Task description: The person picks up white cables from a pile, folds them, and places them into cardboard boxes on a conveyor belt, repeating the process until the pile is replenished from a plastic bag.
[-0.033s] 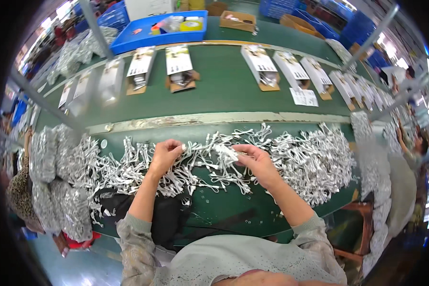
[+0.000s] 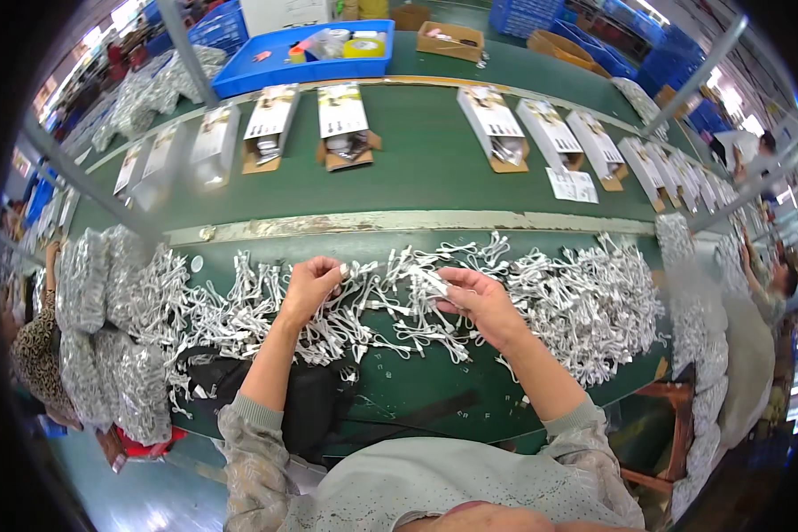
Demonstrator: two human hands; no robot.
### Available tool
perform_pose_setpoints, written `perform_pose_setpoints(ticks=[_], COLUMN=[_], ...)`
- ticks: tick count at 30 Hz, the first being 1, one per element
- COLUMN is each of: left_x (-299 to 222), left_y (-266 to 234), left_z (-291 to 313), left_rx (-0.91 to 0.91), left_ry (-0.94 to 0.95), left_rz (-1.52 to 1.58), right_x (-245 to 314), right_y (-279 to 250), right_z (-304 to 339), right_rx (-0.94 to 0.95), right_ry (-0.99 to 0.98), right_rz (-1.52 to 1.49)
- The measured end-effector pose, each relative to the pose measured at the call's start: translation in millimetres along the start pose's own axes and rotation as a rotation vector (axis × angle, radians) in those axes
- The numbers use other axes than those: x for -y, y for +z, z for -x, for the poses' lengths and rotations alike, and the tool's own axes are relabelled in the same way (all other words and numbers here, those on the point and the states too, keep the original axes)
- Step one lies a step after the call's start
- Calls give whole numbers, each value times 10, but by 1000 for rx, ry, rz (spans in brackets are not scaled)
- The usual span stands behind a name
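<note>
Over a green table, my left hand (image 2: 313, 288) pinches the end of a white cable (image 2: 346, 269) between thumb and fingertips. My right hand (image 2: 486, 306) is closed on a white cable (image 2: 429, 282), its plug end sticking out toward the left. Whether both hands hold the same cable, I cannot tell. Below and around them lie many short white cables, spread loosely into a left heap (image 2: 253, 306) and piled thicker in a right heap (image 2: 585, 310).
A worn pale ledge (image 2: 399, 222) separates the table from a green conveyor with open white boxes (image 2: 342, 111). Beyond stands a blue tray (image 2: 239, 82). Bubble-wrapped bundles (image 2: 84, 284) flank the left side. A black bag (image 2: 315, 399) lies near my left forearm. Other people work at both sides.
The whole view has shifted slightly. The cable at my right fingers sits at a slightly different angle; my left hand has hardly moved.
</note>
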State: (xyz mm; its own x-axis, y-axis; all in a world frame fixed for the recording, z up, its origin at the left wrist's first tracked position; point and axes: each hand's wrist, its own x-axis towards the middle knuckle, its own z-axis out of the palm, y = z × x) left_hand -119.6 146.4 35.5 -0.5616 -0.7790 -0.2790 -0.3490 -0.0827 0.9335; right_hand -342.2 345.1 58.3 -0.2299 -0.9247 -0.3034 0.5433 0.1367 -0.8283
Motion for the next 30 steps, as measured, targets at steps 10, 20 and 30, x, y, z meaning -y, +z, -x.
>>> perform_pose_setpoints(ticks=[10, 20, 30], left_x=[10, -189, -263], left_y=[-30, 35, 66], left_z=[-41, -131, -1091], left_rx=[10, -4, -337], left_ry=[-105, -90, 76], left_rz=[212, 249, 246], right_x=[28, 354, 420], right_y=[-211, -245, -499], right_z=[-612, -1077, -2527], right_rx=[0, -21, -412], right_ry=[125, 177, -183], right_rz=[115, -217, -713])
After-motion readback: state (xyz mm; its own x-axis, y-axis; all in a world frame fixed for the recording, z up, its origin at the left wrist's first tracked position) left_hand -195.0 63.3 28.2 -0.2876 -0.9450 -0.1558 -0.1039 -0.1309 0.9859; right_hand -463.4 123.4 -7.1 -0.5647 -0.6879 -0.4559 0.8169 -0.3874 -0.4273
